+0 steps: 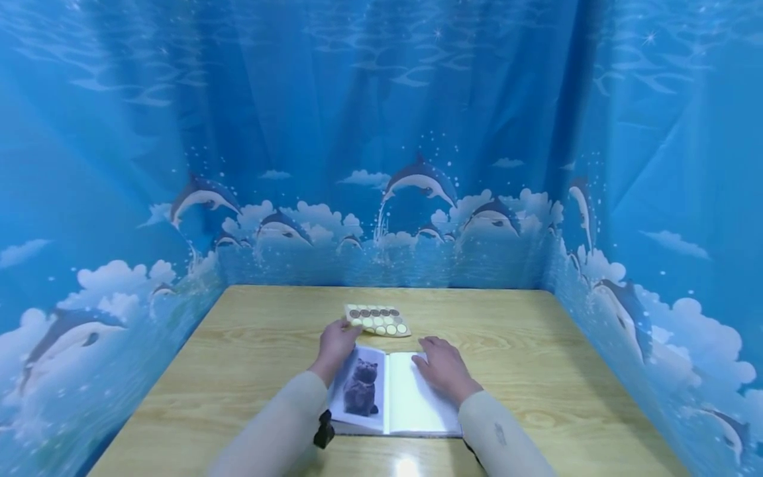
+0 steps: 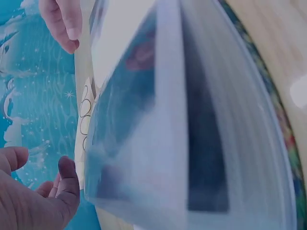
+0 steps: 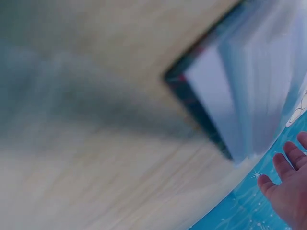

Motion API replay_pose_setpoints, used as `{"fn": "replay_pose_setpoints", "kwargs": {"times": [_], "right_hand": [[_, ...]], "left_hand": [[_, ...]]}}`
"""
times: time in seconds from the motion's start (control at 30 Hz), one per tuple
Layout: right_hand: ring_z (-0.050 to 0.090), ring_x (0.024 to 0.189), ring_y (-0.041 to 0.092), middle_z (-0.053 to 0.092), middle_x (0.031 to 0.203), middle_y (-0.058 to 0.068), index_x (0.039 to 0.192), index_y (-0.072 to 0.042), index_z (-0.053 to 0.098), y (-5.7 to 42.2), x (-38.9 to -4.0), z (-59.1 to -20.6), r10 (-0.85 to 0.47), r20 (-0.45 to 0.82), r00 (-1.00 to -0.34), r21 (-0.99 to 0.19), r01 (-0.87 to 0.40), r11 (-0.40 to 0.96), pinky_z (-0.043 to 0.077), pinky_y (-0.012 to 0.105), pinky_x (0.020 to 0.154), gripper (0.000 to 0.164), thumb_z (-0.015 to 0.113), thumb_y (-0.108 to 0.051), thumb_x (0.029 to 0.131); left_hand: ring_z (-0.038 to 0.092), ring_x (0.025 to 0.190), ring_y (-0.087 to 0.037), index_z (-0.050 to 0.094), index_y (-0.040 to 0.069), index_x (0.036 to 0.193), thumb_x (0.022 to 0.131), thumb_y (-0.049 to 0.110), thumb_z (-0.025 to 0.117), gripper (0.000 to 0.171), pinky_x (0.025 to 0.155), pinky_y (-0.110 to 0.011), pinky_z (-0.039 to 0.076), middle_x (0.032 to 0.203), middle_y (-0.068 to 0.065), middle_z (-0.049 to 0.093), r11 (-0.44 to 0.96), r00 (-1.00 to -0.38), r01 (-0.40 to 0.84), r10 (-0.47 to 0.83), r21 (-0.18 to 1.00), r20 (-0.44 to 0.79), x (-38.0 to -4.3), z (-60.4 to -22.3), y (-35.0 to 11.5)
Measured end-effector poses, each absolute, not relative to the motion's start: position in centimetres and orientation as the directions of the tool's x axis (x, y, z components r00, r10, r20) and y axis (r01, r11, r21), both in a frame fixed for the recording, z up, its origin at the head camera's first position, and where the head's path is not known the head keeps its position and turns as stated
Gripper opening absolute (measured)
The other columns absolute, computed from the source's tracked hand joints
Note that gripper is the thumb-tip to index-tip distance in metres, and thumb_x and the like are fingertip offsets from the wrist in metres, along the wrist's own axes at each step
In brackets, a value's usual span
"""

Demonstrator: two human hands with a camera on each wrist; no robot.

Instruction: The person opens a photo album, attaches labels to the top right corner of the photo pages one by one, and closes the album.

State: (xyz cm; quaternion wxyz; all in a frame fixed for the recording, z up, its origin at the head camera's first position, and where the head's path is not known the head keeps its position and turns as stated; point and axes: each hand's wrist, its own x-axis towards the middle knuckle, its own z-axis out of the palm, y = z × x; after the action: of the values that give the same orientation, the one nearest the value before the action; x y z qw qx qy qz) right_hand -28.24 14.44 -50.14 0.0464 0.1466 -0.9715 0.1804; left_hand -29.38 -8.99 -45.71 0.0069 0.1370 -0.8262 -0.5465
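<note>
An open photo album [image 1: 415,424] with clear plastic sleeves lies on the table; a grey cat picture [image 1: 361,391] fills its left page, and the right page is white. My left hand [image 1: 338,346] is at the album's top left corner, beside a cream sheet of round stickers [image 1: 396,329]. In the left wrist view, the fingers and thumb of that left hand [image 2: 41,194] are apart, with nothing between them. Over the upper part of the right page, my right hand [image 1: 444,368] has its fingers extended. The right wrist view shows this hand [image 3: 290,187] with spread fingers.
The album stands on a light wood-grain table [image 1: 250,358], near its front edge. A blue curtain [image 1: 298,165] printed with dolphins and clouds encloses the table's back and both sides. Two pale sleeves [image 1: 280,417] reach in from the front.
</note>
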Motion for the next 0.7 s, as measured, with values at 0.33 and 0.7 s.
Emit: {"fn": "replay_pose_setpoints", "kwargs": {"times": [0.33,0.7], "right_hand": [[0.045,0.132,0.039,0.051,0.14,0.023,0.139,0.003,0.051,12.5,-30.9,-49.4,-0.268,0.115,-0.957,-0.355,-0.291,0.889,0.036,0.056,0.109,0.052,0.054,-0.032,0.102],[0.045,0.132,0.039,0.051,0.141,0.023,0.139,0.004,0.051,11.9,-32.4,-49.4,-0.251,0.063,-0.966,-0.347,-0.257,0.902,0.036,0.055,0.109,0.052,0.054,-0.033,0.102]], "left_hand": [[0.046,0.13,-0.044,0.046,-0.008,0.141,0.097,0.024,0.06,0.056,0.11,-0.054,0.037,0.141,-0.029,0.048,0.355,-0.95,-0.231,-0.281,0.906,-0.132,-30.7,-46.3,-8.4],[0.05,0.125,-0.044,0.05,-0.009,0.137,0.097,0.023,0.06,0.052,0.108,-0.053,0.04,0.136,-0.029,0.053,0.389,-0.938,-0.236,-0.329,0.891,-0.105,-32.3,-47.0,-8.6]]}}
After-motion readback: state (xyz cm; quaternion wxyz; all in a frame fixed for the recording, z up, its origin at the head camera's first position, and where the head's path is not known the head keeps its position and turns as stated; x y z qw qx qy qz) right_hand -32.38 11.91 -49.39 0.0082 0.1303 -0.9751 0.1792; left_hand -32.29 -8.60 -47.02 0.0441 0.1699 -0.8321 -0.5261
